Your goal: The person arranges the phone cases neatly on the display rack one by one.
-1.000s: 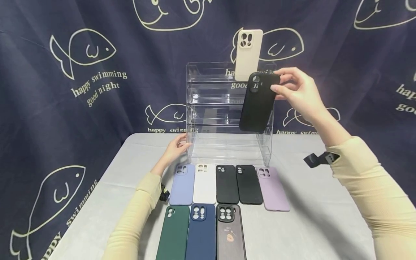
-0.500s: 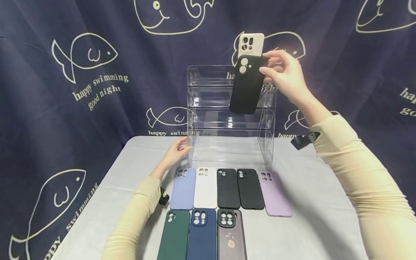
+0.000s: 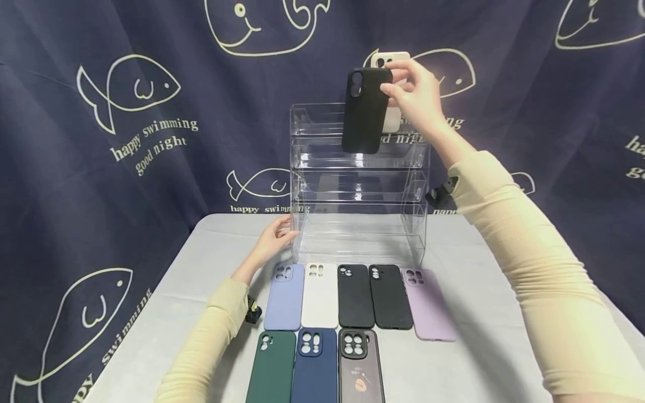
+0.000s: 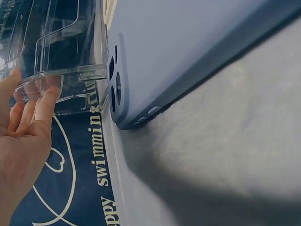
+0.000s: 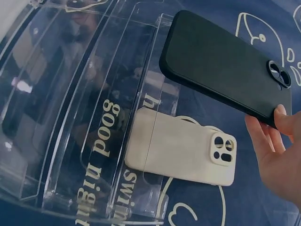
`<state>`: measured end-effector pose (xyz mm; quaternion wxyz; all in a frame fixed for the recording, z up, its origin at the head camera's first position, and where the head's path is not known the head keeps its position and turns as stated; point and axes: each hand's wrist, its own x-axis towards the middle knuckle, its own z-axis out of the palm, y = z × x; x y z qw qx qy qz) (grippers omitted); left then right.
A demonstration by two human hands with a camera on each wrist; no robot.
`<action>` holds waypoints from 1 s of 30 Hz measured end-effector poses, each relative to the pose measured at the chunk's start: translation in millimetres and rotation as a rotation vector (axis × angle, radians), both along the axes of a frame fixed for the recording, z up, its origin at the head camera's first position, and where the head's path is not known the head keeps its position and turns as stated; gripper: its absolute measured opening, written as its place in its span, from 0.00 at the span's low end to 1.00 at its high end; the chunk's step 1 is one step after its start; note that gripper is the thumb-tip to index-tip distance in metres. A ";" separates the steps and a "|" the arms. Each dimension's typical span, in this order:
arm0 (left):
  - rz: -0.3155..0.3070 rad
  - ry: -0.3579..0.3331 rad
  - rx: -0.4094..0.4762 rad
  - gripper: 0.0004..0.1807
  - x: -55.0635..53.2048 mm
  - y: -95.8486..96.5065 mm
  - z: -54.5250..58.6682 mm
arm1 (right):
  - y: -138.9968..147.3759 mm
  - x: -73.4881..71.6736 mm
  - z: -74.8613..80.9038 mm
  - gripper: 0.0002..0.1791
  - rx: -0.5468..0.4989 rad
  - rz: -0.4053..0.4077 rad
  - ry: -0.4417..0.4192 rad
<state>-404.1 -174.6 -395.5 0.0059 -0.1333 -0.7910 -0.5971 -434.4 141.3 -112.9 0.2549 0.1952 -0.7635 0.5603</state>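
Note:
My right hand [image 3: 417,95] pinches a black phone case [image 3: 363,120] by its upper right edge, thumb in front and fingers behind. This case hangs upright before the top tier of a clear acrylic display rack [image 3: 295,184]. Behind it, partly covered in the head view, a cream phone case [image 5: 181,148] stands in the top tier toward the right. At the rack's lower left side, my left hand [image 3: 272,242] holds the side panel's edge; in the left wrist view some fingers [image 4: 46,106] show against the clear plastic.
Before the rack lie a light blue case [image 3: 284,302], a white case [image 3: 320,302], two black cases [image 3: 355,302] and a lilac case [image 3: 430,308]. Nearer are green [image 3: 272,366], navy [image 3: 316,375] and grey patterned [image 3: 360,364] cases. A fish-print curtain [image 3: 151,235] hangs behind.
My right hand has carried the black case up and to the left, from the rack's right side to its top tier, now overlapping the cream case. The left hand stays at the rack's side.

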 end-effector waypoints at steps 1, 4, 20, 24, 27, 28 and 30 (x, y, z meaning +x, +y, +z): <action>0.001 -0.001 -0.001 0.35 -0.2 0.6 0.7 | -2.1 -2.4 2.4 0.22 0.007 -0.009 0.009; 0.009 0.007 -0.008 0.34 -0.1 2.2 3.2 | -7.9 -10.3 8.4 0.22 0.028 -0.036 0.031; 0.009 0.007 0.002 0.33 4.1 -0.4 -2.5 | -36.0 -51.7 13.8 0.19 0.074 -0.185 0.132; -0.001 0.013 0.007 0.33 3.5 0.9 -1.8 | -39.6 -59.6 16.5 0.18 0.070 -0.233 0.180; 0.001 0.013 0.005 0.33 3.5 1.6 -1.3 | -43.2 -65.0 19.2 0.18 0.074 -0.288 0.201; 0.001 0.011 0.005 0.33 3.7 1.7 -1.3 | -44.6 -66.6 19.7 0.18 0.080 -0.306 0.198; 0.001 0.013 0.002 0.33 4.0 1.4 -1.6 | -47.6 -70.4 19.4 0.19 0.076 -0.313 0.189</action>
